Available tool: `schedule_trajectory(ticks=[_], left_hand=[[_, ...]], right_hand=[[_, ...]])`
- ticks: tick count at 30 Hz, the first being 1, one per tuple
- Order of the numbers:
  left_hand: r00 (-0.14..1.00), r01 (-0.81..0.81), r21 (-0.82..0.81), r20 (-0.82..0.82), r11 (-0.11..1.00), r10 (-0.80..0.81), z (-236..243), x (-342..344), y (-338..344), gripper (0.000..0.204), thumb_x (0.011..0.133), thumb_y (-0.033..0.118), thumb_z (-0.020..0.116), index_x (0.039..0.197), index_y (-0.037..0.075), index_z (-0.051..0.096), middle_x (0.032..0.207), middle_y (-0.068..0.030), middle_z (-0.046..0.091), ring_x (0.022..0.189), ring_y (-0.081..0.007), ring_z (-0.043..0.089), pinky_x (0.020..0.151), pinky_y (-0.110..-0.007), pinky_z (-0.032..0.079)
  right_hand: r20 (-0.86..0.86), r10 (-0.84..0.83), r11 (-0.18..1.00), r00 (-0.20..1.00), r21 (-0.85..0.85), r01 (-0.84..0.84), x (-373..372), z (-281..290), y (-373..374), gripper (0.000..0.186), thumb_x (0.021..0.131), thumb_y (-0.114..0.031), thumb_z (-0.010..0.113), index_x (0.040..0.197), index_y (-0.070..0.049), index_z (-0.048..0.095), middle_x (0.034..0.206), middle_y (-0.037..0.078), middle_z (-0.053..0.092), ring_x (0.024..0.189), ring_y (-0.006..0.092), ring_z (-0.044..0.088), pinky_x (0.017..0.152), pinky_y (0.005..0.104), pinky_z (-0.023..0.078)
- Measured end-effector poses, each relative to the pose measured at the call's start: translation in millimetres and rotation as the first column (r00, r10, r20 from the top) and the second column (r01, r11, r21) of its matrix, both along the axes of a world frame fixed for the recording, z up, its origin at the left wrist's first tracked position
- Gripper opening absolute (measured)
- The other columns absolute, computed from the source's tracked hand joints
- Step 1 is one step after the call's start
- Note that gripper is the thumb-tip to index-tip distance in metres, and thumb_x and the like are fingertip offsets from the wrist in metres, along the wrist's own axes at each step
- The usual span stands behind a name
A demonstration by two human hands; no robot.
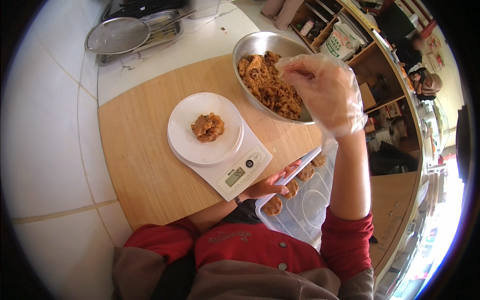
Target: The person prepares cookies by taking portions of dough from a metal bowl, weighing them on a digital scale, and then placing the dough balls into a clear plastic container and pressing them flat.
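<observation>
My right hand (327,92), in a clear plastic glove, hovers over the right side of a metal bowl (245,46) of brown, chunky dough (272,87). Its fingers are drawn together; anything between them is hidden. A lump of the same dough (208,128) rests on the round white plate of a kitchen scale (182,157), whose display is lit. Just past the scale's front corner, my left hand (267,187) grips the near-left edge of a translucent plastic tray (307,210), thumb over the rim. Several flattened dough rounds (273,205) lie in a row along that side.
The scale and bowl stand on a wooden board (142,150). At the back left, a round mesh strainer (117,36) lies across a metal tray (167,27). Wooden shelves (377,65) with a white sack (342,41) rise on the right. A tiled wall (50,155) bounds the left.
</observation>
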State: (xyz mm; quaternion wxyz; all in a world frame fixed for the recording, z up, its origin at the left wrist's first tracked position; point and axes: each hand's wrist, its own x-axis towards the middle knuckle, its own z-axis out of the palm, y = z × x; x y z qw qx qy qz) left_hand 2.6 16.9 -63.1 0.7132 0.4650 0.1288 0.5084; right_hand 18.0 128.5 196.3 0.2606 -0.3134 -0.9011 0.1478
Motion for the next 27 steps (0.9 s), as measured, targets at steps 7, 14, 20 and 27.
schedule_trajectory(ticks=[7, 14, 20, 27], left_hand=[[0.999, 0.003, 0.01, 0.041, 1.0, -0.003, 4.4, 2.8, 0.4, 0.051, 0.08, 0.02, 0.061, 0.122, 0.002, 0.037, 0.153, -0.0176, 0.013, 0.143, -0.0266, 0.009, 0.115, -0.041, 0.009], [0.996, 0.032, -0.05, 0.079, 0.998, -0.028, 10.6, 2.0, -1.4, 0.055, 0.08, 0.019, 0.06, 0.126, 0.002, 0.035, 0.153, -0.017, 0.012, 0.143, -0.026, 0.008, 0.115, -0.04, 0.008], [0.997, 0.051, -0.092, -0.048, 0.994, -0.056, -8.2, -3.8, -3.0, 0.072, 0.083, 0.02, 0.06, 0.143, 0.003, 0.023, 0.149, -0.0145, 0.026, 0.139, -0.021, 0.021, 0.114, -0.038, 0.012], [0.994, 0.075, -0.098, -0.067, 0.992, -0.082, -8.3, -1.5, -3.2, 0.072, 0.083, 0.021, 0.06, 0.143, 0.003, 0.023, 0.149, -0.0145, 0.025, 0.139, -0.0213, 0.02, 0.114, -0.038, 0.013]], right_hand=[[0.74, 0.008, 1.0, 0.673, -0.002, -0.011, 16.6, -18.8, 37.4, 0.031, 0.069, -0.024, 0.071, 0.095, -0.007, 0.07, 0.087, 0.018, 0.066, 0.076, 0.035, 0.062, 0.072, 0.0397, 0.05], [0.612, -0.038, 0.973, 0.79, 0.201, -0.109, 20.1, -21.6, 27.1, 0.023, 0.075, -0.021, 0.067, 0.095, -0.01, 0.07, 0.089, 0.017, 0.066, 0.076, 0.0348, 0.062, 0.07, 0.0389, 0.05], [0.013, 0.367, 0.885, 0.93, 0.302, -0.354, -20.5, -42.0, -31.5, 0.021, 0.086, -0.02, 0.059, 0.102, -0.007, 0.064, 0.104, 0.014, 0.063, 0.095, 0.0307, 0.061, 0.081, 0.04, 0.051], [0.226, 0.322, 0.928, 0.92, 0.118, -0.354, -43.6, -76.1, -86.4, 0.043, 0.08, -0.006, 0.053, 0.123, -0.008, 0.055, 0.127, 0.019, 0.05, 0.111, 0.0341, 0.054, 0.094, 0.0378, 0.047]])
